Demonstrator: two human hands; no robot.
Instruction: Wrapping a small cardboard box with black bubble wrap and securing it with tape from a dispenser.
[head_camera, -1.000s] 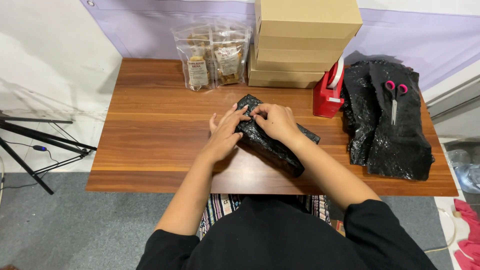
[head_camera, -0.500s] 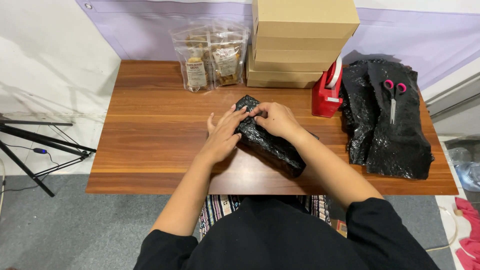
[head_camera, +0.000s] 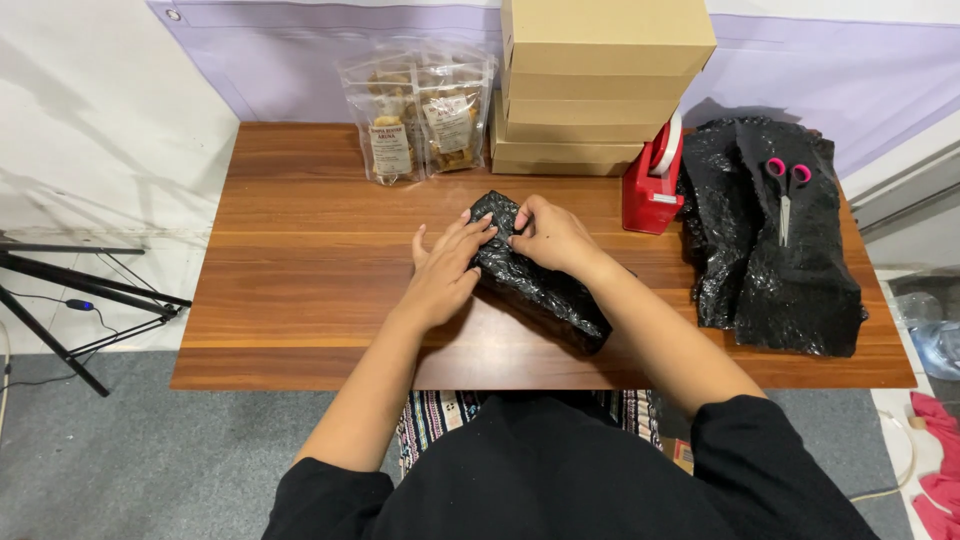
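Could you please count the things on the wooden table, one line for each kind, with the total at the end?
Cardboard boxes, stacked: 4
Clear snack pouches: 2
Red tape dispenser: 1
Pink-handled scissors: 1
Pile of black plastic bags: 1
Black wrapped parcel, under the left hand and right hand: 1
Total: 10

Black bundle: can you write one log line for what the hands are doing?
left hand: pressing black bundle | right hand: pinching its top | place: table
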